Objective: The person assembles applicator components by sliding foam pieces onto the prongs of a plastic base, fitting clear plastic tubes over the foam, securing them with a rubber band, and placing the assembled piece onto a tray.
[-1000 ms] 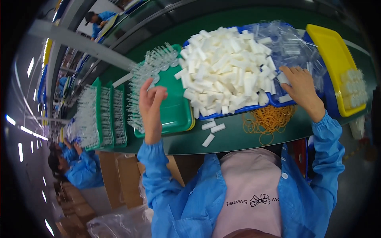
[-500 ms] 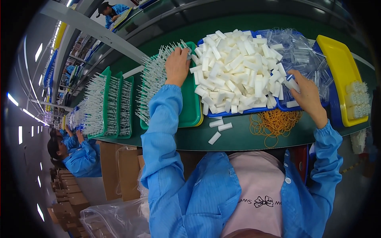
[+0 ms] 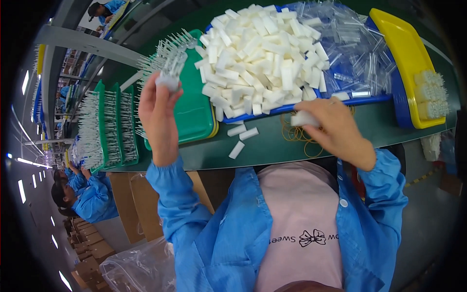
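Observation:
My left hand is raised in front of the green tray. Its fingers are closed round the base of a bundle of thin white sticks, whose tips point up and away. More such sticks stand in that tray, partly behind the bundle. My right hand pinches a white block above the rubber bands near the table's front edge. A large heap of white blocks fills a blue tray between and beyond my hands. Several loose white blocks lie on the green table.
Clear plastic tubes fill a blue tray at the back right. Farther right, a yellow tray holds a few stick bundles. More stick-filled green trays stand at left. Cardboard boxes sit below; other people work beyond.
My left hand has lifted the stick bundle out of the green tray and brought it nearer. My right hand has moved left and nearer, from the clear tubes to above the rubber bands.

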Available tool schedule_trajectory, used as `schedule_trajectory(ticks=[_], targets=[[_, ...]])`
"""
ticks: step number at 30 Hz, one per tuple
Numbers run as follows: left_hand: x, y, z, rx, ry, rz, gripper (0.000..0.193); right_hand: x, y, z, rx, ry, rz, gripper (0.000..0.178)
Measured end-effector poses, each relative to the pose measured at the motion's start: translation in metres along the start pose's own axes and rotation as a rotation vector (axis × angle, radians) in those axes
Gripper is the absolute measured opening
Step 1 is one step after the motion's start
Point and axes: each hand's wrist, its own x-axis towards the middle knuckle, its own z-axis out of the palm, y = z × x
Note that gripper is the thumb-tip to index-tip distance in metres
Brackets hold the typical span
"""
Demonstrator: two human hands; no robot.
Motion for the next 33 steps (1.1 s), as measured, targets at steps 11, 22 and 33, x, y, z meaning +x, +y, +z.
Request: schedule_trajectory(ticks=[11, 22, 33], targets=[[-0.135, -0.02, 0.016, -0.287, -0.04, -0.161, 0.022, 0.006, -0.001, 0.05, -0.038, 0.002, -0.085, 0.031], [-0.147, -0.034, 0.038, -0.228, -0.383, -0.328, 0.017, 0.002, -0.01, 0.022, 0.472, 0.088, 0.099, 0.02], [-0.148, -0.043, 0.039, -0.423, -0.423, -0.477, 0.021, 0.001, -0.012, 0.017, 0.612, 0.019, 0.069, 0.018]])
